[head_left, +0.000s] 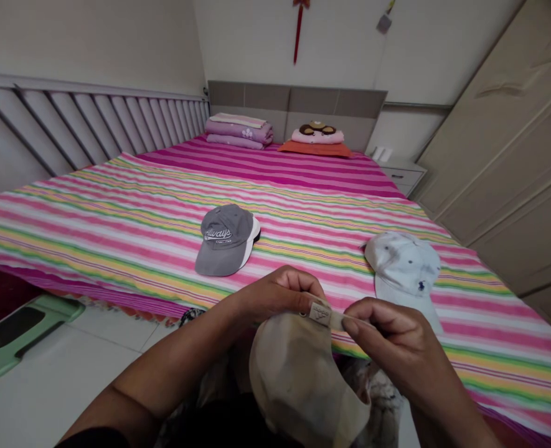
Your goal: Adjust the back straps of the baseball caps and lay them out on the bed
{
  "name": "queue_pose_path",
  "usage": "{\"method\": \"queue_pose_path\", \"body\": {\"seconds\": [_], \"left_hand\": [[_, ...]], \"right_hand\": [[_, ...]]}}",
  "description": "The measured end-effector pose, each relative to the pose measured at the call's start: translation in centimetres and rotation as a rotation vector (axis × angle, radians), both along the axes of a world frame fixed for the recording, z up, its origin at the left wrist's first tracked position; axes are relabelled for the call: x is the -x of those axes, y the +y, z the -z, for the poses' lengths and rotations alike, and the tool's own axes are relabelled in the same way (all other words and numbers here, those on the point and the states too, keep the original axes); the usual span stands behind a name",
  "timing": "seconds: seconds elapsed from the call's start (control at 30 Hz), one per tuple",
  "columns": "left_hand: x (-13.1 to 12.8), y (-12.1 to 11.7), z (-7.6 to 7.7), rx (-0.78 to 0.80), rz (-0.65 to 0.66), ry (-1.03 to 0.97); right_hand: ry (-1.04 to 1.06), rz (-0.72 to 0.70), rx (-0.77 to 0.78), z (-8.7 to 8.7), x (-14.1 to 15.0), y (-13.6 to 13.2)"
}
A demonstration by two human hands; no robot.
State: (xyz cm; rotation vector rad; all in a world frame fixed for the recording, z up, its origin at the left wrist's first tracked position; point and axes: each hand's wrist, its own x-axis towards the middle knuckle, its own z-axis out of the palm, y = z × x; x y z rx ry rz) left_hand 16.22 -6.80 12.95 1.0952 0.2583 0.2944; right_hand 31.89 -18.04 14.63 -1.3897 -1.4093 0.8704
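Observation:
A beige baseball cap (294, 373) hangs between my two hands, close to my body at the bed's front edge. My left hand (287, 292) is closed, pinching the cap's back strap beside a small tag with a logo (320, 313). Thumb and fingers of my right hand (387, 330) grip the other part of the strap, which stretches between both hands. On the bed beyond lies a grey cap (226, 236) with white lettering. To the right, past my right hand, rests a pale white cap (403, 264) with a small dark emblem.
The bed's striped sheet (163, 211) spreads before me. Folded purple bedding (238, 132) and a pink and orange pillow stack (317, 146) sit by the headboard (266, 96). A green plastic stool (27, 336) stands left on the floor; a white nightstand (401, 174) is at right.

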Motion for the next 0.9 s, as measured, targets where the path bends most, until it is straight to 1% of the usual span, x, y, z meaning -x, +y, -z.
{"method": "queue_pose_path", "body": {"seconds": [0.23, 0.43, 0.6, 0.7, 0.77, 0.83, 0.9], "left_hand": [[0.0, -0.4, -0.2, -0.023, -0.049, 0.040], [0.0, -0.6, -0.1, -0.069, -0.049, 0.025], [-0.3, -1.0, 0.2, -0.090, -0.159, -0.052], [-0.2, -1.1, 0.5, -0.149, -0.202, -0.055], [0.0, -1.0, 0.6, -0.199, -0.175, -0.078], [0.1, -0.9, 0.7, -0.248, -0.116, -0.126], [0.1, -0.9, 0.8, -0.303, -0.097, -0.138]], "right_hand": [[0.062, 0.054, 0.009, 0.5, 0.2, 0.1], [0.106, 0.198, -0.005, 0.7, 1.0, -0.3], [0.123, 0.234, -0.008, 0.8, 1.5, -0.3], [0.140, 0.228, 0.005, 1.2, 1.3, -0.2], [0.139, 0.186, 0.004, 1.6, 1.1, -0.1], [0.144, 0.153, 0.002, 1.9, 0.8, 0.0], [0.167, 0.163, -0.011, 2.2, 0.8, 0.0]]}}
